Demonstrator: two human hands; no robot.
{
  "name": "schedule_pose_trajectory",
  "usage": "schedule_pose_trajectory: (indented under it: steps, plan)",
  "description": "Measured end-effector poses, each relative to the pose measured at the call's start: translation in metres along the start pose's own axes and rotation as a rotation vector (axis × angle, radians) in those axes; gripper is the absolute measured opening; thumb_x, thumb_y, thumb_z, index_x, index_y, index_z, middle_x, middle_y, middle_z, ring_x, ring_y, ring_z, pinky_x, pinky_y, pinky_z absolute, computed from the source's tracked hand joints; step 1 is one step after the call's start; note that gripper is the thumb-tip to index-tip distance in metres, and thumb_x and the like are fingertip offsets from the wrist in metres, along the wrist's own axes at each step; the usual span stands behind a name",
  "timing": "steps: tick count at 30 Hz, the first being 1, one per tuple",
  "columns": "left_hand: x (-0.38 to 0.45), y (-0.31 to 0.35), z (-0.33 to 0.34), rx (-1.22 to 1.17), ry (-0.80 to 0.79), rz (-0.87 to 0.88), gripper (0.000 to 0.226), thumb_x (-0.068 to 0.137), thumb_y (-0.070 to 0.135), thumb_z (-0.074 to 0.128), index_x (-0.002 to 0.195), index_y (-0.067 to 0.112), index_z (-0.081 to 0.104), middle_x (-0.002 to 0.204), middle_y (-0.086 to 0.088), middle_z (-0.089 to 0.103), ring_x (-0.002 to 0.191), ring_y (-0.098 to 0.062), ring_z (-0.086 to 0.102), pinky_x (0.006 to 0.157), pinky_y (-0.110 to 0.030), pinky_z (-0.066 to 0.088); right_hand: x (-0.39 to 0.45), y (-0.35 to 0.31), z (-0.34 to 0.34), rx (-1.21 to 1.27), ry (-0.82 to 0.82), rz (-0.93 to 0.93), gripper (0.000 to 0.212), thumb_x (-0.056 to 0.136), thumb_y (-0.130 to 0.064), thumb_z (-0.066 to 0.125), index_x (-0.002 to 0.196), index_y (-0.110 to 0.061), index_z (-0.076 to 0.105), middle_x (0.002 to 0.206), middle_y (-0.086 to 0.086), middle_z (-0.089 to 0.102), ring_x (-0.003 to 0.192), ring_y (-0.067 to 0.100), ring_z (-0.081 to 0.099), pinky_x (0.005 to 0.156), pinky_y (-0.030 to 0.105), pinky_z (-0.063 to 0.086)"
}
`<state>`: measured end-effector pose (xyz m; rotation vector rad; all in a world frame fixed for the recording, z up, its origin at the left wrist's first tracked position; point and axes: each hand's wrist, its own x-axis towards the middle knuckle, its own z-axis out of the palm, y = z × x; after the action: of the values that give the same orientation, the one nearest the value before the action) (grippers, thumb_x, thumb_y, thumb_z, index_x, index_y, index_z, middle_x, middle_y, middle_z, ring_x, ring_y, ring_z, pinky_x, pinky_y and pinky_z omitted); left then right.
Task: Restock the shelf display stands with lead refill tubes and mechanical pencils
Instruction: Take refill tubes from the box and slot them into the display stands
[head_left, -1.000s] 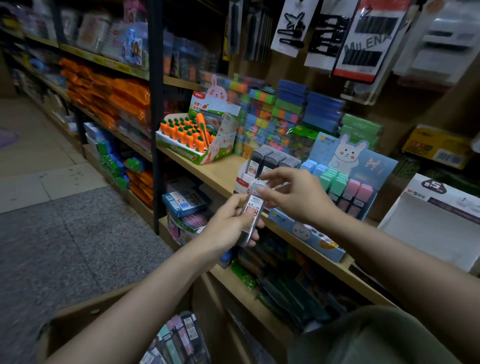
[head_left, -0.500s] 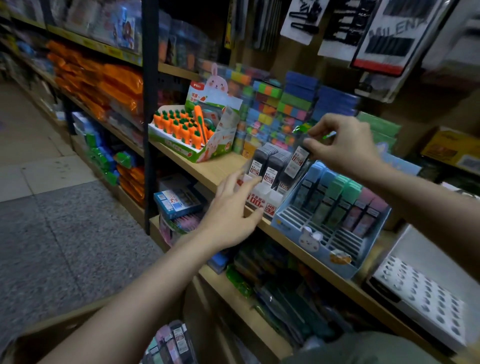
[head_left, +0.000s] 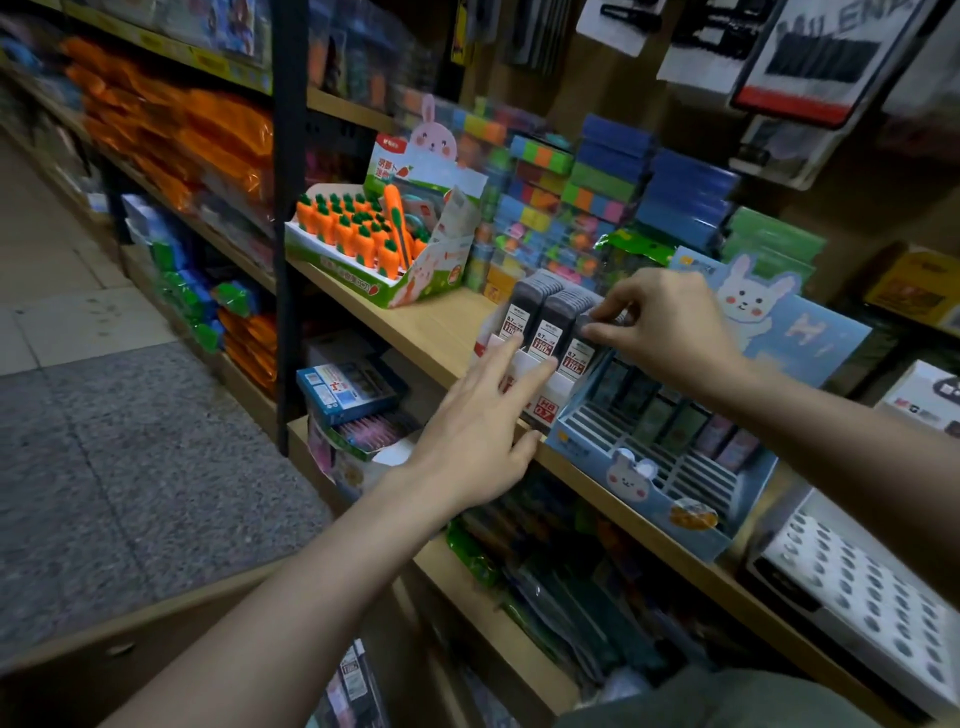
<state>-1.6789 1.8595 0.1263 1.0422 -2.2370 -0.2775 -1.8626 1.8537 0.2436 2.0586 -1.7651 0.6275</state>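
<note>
**Right hand seats a lead tube in the white stand**

The right hand (head_left: 670, 332) reaches in from 3 o'clock and pinches the top of a dark lead refill tube (head_left: 579, 345) between thumb and fingertips. That tube stands upright in the right-most row of the white display stand (head_left: 550, 395), which sits on the wooden shelf (head_left: 415, 327) just above the middle of the view. Two more rows of dark tubes (head_left: 540, 317) stand packed in the same stand at the tube's 9 o'clock, their white labels facing the camera.

The left hand (head_left: 478, 441) comes up from 7 o'clock with its fingers straight and spread, holding nothing. Its fingertips lie over the front of the white stand; whether they press on it cannot be told, because the hand is blurred.

Touching the white stand at its 3 o'clock is a blue rabbit stand (head_left: 665, 467) with a slotted tray. Pastel tubes (head_left: 675, 421) fill its back slots and the front slots are bare. Its backing card shows a white rabbit.

At 10 o'clock from the hands, a green and white box of carrot-shaped items (head_left: 363, 239) sits on the same shelf. Stacks of coloured blocks (head_left: 571, 187) stand behind the stands.

At 4 o'clock, a white tray with round holes (head_left: 857, 582) rests at the shelf edge. At 6 o'clock, low in the view, a cardboard box (head_left: 156, 623) holds more tubes (head_left: 353, 675).
</note>
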Motion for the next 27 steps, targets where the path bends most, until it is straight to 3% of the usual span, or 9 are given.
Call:
schedule_pose_trajectory:
  steps: [4, 7, 10, 12, 15, 18, 22, 27]
  plan:
    - [-0.005, 0.0, -0.001, -0.018, -0.04, 0.008, 0.076, 0.094, 0.03, 0.058, 0.153, 0.035, 0.01, 0.161, 0.009, -0.015, 0.149, -0.021, 0.005, 0.116, -0.043, 0.03, -0.003, -0.004, 0.0, -0.068, 0.0, -0.028, 0.019, 0.084, -0.039, 0.072, 0.09, -0.021, 0.074, 0.09, -0.001, 0.064, 0.081, 0.019, 0.06, 0.069, 0.038, 0.051]
    - [-0.014, 0.002, -0.004, -0.116, -0.054, 0.018, 0.075, 0.095, 0.026, 0.057, 0.153, 0.037, 0.011, 0.16, 0.017, -0.012, 0.147, -0.014, 0.016, 0.11, -0.036, 0.038, -0.009, -0.008, -0.01, -0.003, 0.075, -0.026, 0.021, 0.089, -0.031, 0.064, 0.104, -0.018, 0.071, 0.097, 0.001, 0.066, 0.082, 0.015, 0.06, 0.075, 0.036, 0.051]
    - [-0.031, -0.002, -0.011, -0.242, 0.061, -0.017, 0.06, 0.094, 0.023, 0.057, 0.147, 0.032, 0.031, 0.156, 0.012, 0.022, 0.141, -0.008, 0.028, 0.11, -0.029, 0.035, -0.029, -0.031, -0.018, 0.271, 0.192, -0.035, 0.011, 0.09, -0.019, 0.063, 0.097, -0.018, 0.07, 0.091, -0.006, 0.065, 0.074, 0.004, 0.058, 0.07, 0.018, 0.049]
    - [-0.049, -0.013, -0.014, -0.297, 0.095, -0.122, 0.039, 0.092, 0.023, 0.058, 0.13, 0.029, 0.052, 0.132, 0.011, 0.051, 0.123, -0.006, 0.048, 0.1, -0.027, 0.043, -0.052, -0.056, -0.009, 0.435, 0.143, -0.054, 0.007, 0.089, -0.016, 0.064, 0.093, -0.019, 0.07, 0.086, -0.01, 0.065, 0.072, 0.002, 0.061, 0.065, 0.011, 0.047]
    - [-0.09, -0.041, -0.015, -0.447, 0.062, -0.465, 0.017, 0.091, 0.013, 0.061, 0.106, 0.019, 0.066, 0.105, 0.003, 0.069, 0.097, -0.011, 0.064, 0.084, -0.022, 0.05, -0.088, -0.096, 0.023, 0.578, -0.069, -0.147, 0.013, 0.086, -0.017, 0.066, 0.099, -0.02, 0.069, 0.082, -0.014, 0.064, 0.071, -0.001, 0.06, 0.066, 0.009, 0.044]
    - [-0.156, -0.076, -0.007, -0.516, 0.017, -0.868, 0.012, 0.091, 0.001, 0.059, 0.098, 0.01, 0.065, 0.1, -0.017, 0.067, 0.084, -0.018, 0.059, 0.08, -0.028, 0.05, -0.129, -0.131, 0.074, 0.576, -0.478, -0.219, 0.029, 0.086, -0.023, 0.066, 0.115, -0.021, 0.06, 0.091, -0.006, 0.066, 0.08, 0.008, 0.064, 0.075, 0.026, 0.05]
    - [-0.259, -0.103, 0.026, -0.393, -0.064, -1.195, 0.016, 0.091, 0.004, 0.06, 0.106, 0.002, 0.064, 0.11, -0.022, 0.067, 0.104, -0.033, 0.063, 0.09, -0.035, 0.048, -0.196, -0.166, 0.148, 0.548, -0.888, -0.12, 0.044, 0.086, -0.021, 0.068, 0.127, -0.011, 0.055, 0.118, 0.012, 0.063, 0.108, 0.026, 0.061, 0.094, 0.034, 0.046]
    - [-0.328, -0.104, 0.081, -0.428, 0.088, -1.479, 0.021, 0.088, 0.002, 0.06, 0.108, 0.0, 0.063, 0.111, -0.024, 0.067, 0.109, -0.037, 0.061, 0.086, -0.033, 0.047, -0.263, -0.182, 0.216, 0.546, -1.043, 0.02, 0.039, 0.089, -0.017, 0.062, 0.126, -0.005, 0.057, 0.125, 0.016, 0.057, 0.117, 0.032, 0.054, 0.092, 0.027, 0.04]
